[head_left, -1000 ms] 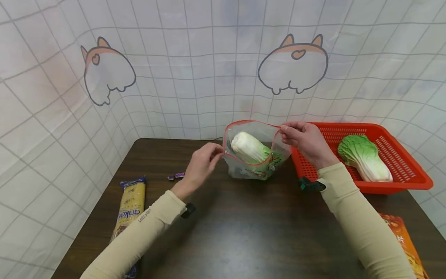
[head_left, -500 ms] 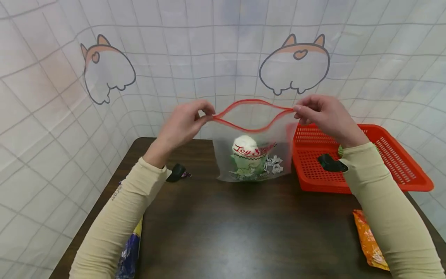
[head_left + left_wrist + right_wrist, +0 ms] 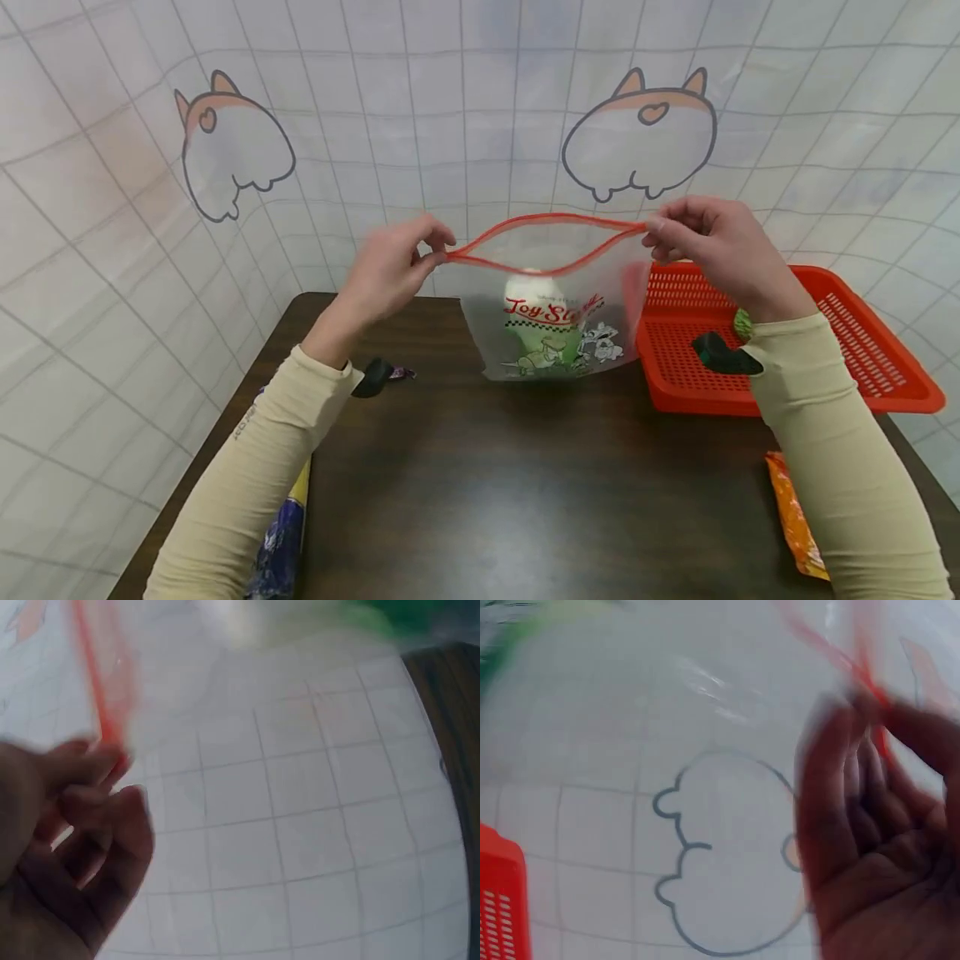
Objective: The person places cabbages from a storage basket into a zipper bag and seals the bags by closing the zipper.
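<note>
Between my hands hangs a clear zip bag (image 3: 480, 333) with a red zip edge and printed "Toy Story" lettering. Its mouth gapes in the middle. My left hand (image 3: 393, 271) pinches the left corner of the zip edge, and my right hand (image 3: 712, 246) pinches the right corner, slightly higher. Inside the bag, a cabbage (image 3: 531, 289) shows through the plastic, white end up and green leaves at the bottom. In the left wrist view, thumb and finger meet on the red strip (image 3: 94, 667); the right wrist view shows the same pinch at its end, blurred.
A red plastic basket (image 3: 701, 400) stands at the right, a second cabbage (image 3: 742, 324) in it mostly hidden by my right arm. An orange packet (image 3: 795, 517) lies at the right, a blue and yellow packet (image 3: 281, 542) at the left. A small purple wrapper (image 3: 402, 373) lies near my left wrist.
Both hands have lifted and spread apart with the bag, which now hangs upright with its print facing me. The cabbage has sunk lower inside. Over the last half second the bag shifted slightly right.
</note>
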`<state>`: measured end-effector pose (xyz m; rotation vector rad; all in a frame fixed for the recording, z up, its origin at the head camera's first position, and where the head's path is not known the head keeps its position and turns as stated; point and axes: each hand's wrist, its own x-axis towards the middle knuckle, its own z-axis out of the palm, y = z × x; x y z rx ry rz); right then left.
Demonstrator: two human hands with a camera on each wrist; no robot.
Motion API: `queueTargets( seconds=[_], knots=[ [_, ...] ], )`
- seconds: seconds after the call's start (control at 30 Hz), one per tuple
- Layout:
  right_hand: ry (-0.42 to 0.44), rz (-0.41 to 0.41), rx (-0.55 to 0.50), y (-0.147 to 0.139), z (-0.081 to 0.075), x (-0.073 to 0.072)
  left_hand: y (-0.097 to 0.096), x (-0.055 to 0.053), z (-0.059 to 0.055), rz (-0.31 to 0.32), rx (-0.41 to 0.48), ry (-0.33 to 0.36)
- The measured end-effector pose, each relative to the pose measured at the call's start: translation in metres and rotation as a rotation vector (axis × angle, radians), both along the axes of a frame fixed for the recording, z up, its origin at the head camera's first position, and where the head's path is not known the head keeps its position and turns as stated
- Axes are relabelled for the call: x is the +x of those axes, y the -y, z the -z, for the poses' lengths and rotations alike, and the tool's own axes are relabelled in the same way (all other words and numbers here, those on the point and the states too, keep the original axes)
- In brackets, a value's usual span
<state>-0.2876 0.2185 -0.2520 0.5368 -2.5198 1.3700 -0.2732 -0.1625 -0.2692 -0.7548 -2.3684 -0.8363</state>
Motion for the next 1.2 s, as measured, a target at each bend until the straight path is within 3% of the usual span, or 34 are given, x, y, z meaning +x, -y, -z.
queueTargets(
  seconds=[0.1,0.2,0.27,0.47,0.57,0.67,0.73,0.83,0.9,0.97,1.07,1.2],
  knots=[
    [0.035,-0.023,-0.031,0.0,-0.001,0.001,0.003,-0.002,0.001,0.011,0.0,-0.007],
    [0.031,-0.005,-0.098,0.0,0.002,-0.001,0.002,-0.002,0.004,-0.014,0.059,-0.031],
    [0.052,-0.017,-0.079,-0.001,0.003,-0.001,0.0,-0.003,0.007,-0.019,0.041,-0.049],
    [-0.024,0.017,-0.078,0.003,0.006,0.002,-0.004,-0.003,0.015,-0.05,0.103,-0.046],
    [-0.06,0.007,-0.059,0.008,0.006,0.004,-0.003,-0.003,0.017,-0.025,0.08,-0.109],
    [-0.056,-0.053,-0.128,0.011,0.009,0.003,-0.001,-0.004,0.019,0.057,0.043,-0.124],
    [-0.03,-0.101,-0.228,0.012,0.012,0.001,0.002,-0.005,0.019,0.14,0.054,-0.048],
    [0.031,-0.165,-0.353,0.013,0.019,-0.002,0.008,-0.005,0.019,0.267,0.105,0.186],
    [0.05,-0.196,-0.371,0.014,0.023,-0.003,0.01,-0.004,0.018,0.324,0.125,0.344],
    [0.051,-0.223,-0.374,0.016,0.026,-0.003,0.011,-0.004,0.017,0.371,0.11,0.452],
    [0.031,-0.268,-0.378,0.021,0.027,-0.003,0.006,-0.005,0.017,0.445,0.062,0.497],
    [0.014,-0.299,-0.354,0.028,0.025,-0.001,-0.008,-0.005,0.02,0.543,0.003,0.46]
  ],
)
